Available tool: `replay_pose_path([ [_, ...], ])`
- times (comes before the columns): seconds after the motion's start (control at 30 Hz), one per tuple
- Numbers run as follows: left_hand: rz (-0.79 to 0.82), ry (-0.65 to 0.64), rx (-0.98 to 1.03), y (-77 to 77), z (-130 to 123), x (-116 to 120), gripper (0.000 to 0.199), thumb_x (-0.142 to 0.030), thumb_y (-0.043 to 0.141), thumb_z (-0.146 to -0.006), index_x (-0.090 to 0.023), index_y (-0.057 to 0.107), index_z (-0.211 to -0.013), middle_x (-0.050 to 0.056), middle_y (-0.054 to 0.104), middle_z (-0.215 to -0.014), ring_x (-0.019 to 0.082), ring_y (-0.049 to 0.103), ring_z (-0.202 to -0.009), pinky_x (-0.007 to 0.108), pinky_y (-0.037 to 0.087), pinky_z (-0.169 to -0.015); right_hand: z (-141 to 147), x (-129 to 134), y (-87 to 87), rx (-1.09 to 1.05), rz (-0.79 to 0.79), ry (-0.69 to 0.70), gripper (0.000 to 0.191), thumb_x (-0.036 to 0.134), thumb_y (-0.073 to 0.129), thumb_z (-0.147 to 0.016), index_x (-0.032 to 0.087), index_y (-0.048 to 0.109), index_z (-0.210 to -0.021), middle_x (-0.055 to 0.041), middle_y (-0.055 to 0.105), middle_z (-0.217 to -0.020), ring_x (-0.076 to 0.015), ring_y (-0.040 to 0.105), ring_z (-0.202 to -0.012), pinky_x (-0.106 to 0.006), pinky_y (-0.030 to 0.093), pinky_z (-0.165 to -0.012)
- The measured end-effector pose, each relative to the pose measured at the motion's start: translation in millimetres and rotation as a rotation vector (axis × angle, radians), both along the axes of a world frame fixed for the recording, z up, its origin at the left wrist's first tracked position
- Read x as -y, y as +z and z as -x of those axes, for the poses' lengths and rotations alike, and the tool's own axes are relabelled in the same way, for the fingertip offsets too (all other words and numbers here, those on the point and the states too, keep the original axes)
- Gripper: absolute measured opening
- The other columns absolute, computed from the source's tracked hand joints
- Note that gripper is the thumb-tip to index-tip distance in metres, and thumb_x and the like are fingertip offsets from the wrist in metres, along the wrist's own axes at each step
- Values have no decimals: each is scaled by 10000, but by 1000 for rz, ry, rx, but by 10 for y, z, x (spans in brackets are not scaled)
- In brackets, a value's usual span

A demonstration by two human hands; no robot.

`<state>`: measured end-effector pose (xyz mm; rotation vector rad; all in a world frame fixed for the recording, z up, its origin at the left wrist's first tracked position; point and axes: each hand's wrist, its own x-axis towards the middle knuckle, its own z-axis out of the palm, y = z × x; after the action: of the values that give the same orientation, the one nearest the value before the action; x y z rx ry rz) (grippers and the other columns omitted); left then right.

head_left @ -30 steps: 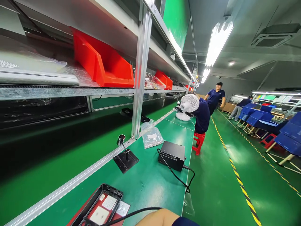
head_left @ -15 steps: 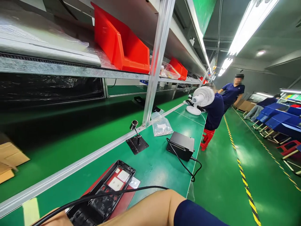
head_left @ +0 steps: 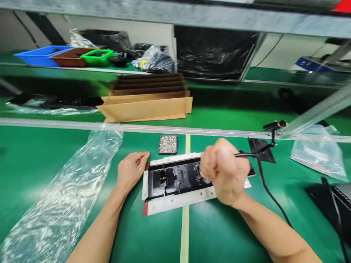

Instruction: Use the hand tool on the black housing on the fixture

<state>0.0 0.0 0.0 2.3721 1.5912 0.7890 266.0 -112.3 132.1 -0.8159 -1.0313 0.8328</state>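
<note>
Hands of one person work at the centre of the frame, over a green bench mat point(head_left: 41, 160). A long black plastic housing, open side up, point(head_left: 175, 179) lies at the middle on a pale flat plate with a red edge point(head_left: 175, 204), and a yellow stripe point(head_left: 185, 233) runs down the mat beneath it.

At centre left, the left hand point(head_left: 131, 171) rests with fingers loosely curled on the left end of the housing, touching its corner and steadying it; it grasps nothing.

At centre right, the right hand point(head_left: 223, 171) is closed in a fist around a black corded hand tool point(head_left: 242, 155). The fist hides the tool's tip, which points down into the right half of the housing. Its black cable point(head_left: 270, 195) trails away toward the lower right.

Just above the housing lies a small dark rectangular tray of tiny metal parts point(head_left: 168, 144), possibly screws; the blur keeps that uncertain.

As a judgement, the fastening work appears to be under way, not finished: the tool stands over one spot, the housing is still open with its inner parts showing, and no cover sits on it. How many points are already done cannot be told.

A clear crumpled plastic bag point(head_left: 65, 190) stretches across the lower left. A folded brown cardboard box point(head_left: 148, 107) sits on the belt at upper centre. A small black tool stand point(head_left: 261, 151) is at the right.
</note>
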Motion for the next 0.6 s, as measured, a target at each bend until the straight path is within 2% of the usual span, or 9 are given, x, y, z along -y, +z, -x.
replay_pose_path([
  [0.1,11,65,20,-29,-88,44,317,-428,506,-1033,-234,757,-1033,32,670,-804,213,622,-783,311,457,-709,-92,56,81,-36,-13,15,375,334,481,-1041,199,448,-692,47,363,-516,-83,314,-434,-226,235,-395],
  [0.27,7,54,64,32,-310,60,320,-415,503,-1016,-239,770,-1016,23,651,-762,210,599,-763,314,430,-700,-173,104,253,-32,10,-10,418,345,522,-1011,199,428,-631,46,331,-485,-76,290,-400,-213,209,-368],
  [0.4,7,76,82,83,-357,120,328,-413,497,-1009,-237,774,-1032,28,635,-730,218,586,-746,312,429,-686,-221,124,301,-77,60,-16,421,329,569,-966,195,434,-590,45,320,-464,-72,262,-391,-204,195,-363],
  [0.6,30,63,72,71,-409,102,322,-390,494,-1005,-236,771,-1062,39,681,-808,232,616,-808,321,456,-730,-284,90,332,-62,60,21,405,308,577,-944,188,436,-584,50,321,-448,-71,262,-383,-188,259,-357],
])
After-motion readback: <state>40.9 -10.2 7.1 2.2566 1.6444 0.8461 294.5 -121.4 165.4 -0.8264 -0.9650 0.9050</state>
